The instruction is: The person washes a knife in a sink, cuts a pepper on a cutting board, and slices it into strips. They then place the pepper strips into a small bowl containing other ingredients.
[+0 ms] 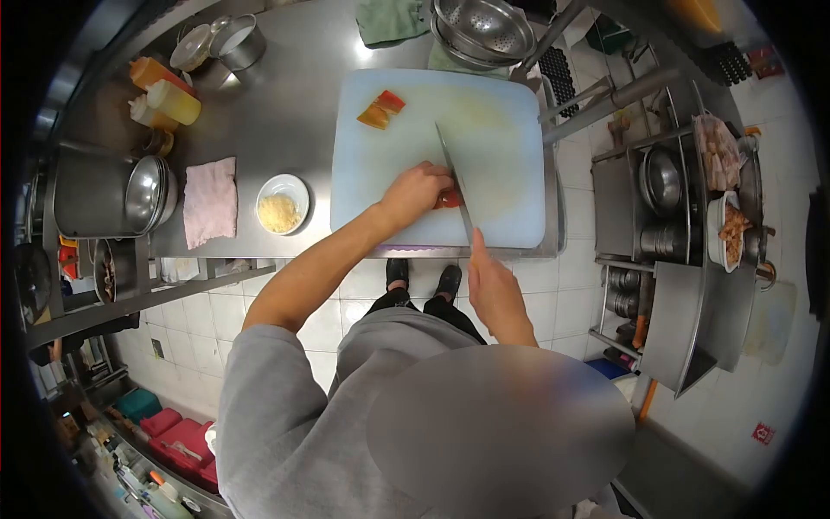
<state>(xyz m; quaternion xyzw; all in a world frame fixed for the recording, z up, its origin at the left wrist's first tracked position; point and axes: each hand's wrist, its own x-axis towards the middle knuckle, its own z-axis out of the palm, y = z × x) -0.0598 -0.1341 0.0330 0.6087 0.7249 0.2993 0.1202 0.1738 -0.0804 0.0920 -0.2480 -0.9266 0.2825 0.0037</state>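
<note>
On the white cutting board [389, 164], my left hand [421, 189] has its fingers curled down on a small red piece of food [450, 199]. My right hand [495, 290] is wrapped round the handle of a long knife [456, 177], whose blade lies across the board just right of my left fingertips, pointing away from me. The blade touches or nearly touches the red piece. Flat red and orange-brown pepper-like pieces [381, 110] rest at the board's upper left.
Left of the board stand a white bowl of pale yellow shreds [279, 211], a pink cloth [210, 203], squeeze bottles [173, 102] and stacked metal bowls [149, 195]. Metal colanders [486, 28] and a green cloth [389, 22] lie behind it. A metal rack [635, 203] is at the right.
</note>
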